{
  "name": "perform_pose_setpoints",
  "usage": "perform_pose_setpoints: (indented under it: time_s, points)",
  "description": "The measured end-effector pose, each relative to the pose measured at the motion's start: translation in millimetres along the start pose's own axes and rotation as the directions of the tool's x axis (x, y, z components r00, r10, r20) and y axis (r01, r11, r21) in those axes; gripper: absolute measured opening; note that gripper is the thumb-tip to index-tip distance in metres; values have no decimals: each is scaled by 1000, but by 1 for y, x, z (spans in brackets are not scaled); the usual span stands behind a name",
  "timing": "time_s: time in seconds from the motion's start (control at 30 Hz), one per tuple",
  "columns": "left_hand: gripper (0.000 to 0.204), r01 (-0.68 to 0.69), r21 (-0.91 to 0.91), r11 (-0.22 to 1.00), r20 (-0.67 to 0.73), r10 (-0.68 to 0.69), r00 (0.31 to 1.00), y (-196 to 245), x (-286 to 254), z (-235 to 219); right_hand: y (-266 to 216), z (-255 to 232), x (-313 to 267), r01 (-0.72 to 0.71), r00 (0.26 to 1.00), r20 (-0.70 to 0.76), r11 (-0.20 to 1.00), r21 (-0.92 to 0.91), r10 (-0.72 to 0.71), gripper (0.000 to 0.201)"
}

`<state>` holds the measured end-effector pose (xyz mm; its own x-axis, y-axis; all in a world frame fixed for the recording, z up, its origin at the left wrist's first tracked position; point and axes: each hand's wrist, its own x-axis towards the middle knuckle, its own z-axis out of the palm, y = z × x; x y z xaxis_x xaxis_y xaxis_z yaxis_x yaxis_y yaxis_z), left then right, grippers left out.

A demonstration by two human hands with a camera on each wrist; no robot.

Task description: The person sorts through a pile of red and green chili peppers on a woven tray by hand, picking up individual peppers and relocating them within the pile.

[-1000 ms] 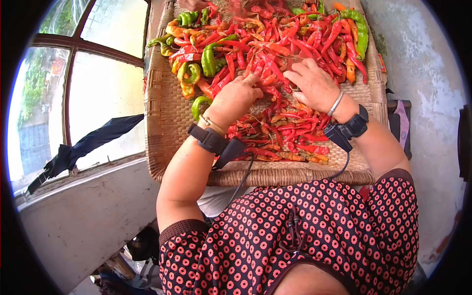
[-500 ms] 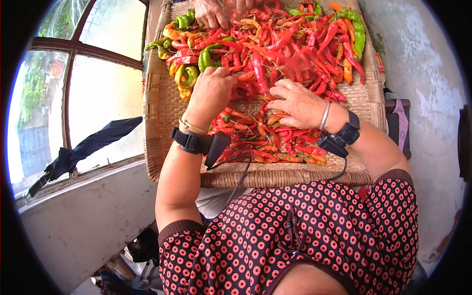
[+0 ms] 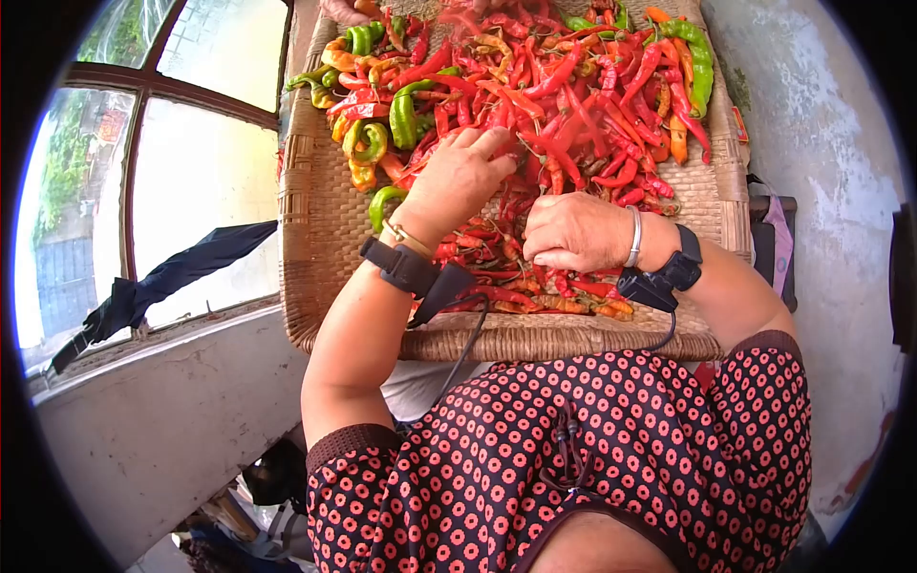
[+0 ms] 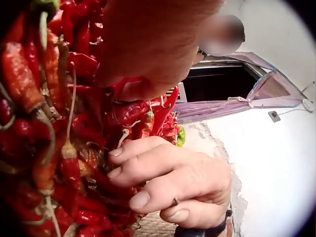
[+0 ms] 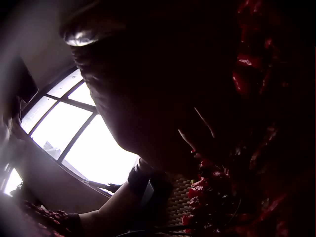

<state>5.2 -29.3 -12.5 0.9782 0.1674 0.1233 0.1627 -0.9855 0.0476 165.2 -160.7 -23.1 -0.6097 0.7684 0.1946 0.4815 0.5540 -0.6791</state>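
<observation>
Red peppers (image 3: 573, 124) cover much of a woven tray (image 3: 310, 229), with a smaller heap (image 3: 497, 296) nearer the body. The left hand (image 3: 460, 181) reaches into the middle of the peppers; its fingertips are hidden among them. In the left wrist view that hand (image 4: 148, 44) fills the top, its thumb against red peppers. Closer to the body, the right hand (image 3: 578, 232) rests over the smaller heap. Its fingers look loosely bent in the left wrist view, the right hand (image 4: 173, 182) touching peppers with no pepper seen in it. The right wrist view is mostly dark.
Curled green peppers (image 3: 403, 119) lie on the tray's left side, and a long green one (image 3: 702, 76) lies at its right. Another person's hand (image 3: 346, 11) is at the far left edge. A window (image 3: 205, 172) and folded umbrella (image 3: 181, 272) stand to the left.
Over the last half second, the left hand has moved right across the peppers. The right hand has come closer to the body, fingers more bent. The other person's hands have drawn back.
</observation>
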Motion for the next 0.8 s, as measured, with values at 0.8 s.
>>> perform_pose_setpoints:
  time_s: [0.8]
  points:
    - [36, 144, -867, 476, -256, -675, 692, -39, -7, -26, -10, -32, 2, -419, 842, -170, 820, 389, 511, 18]
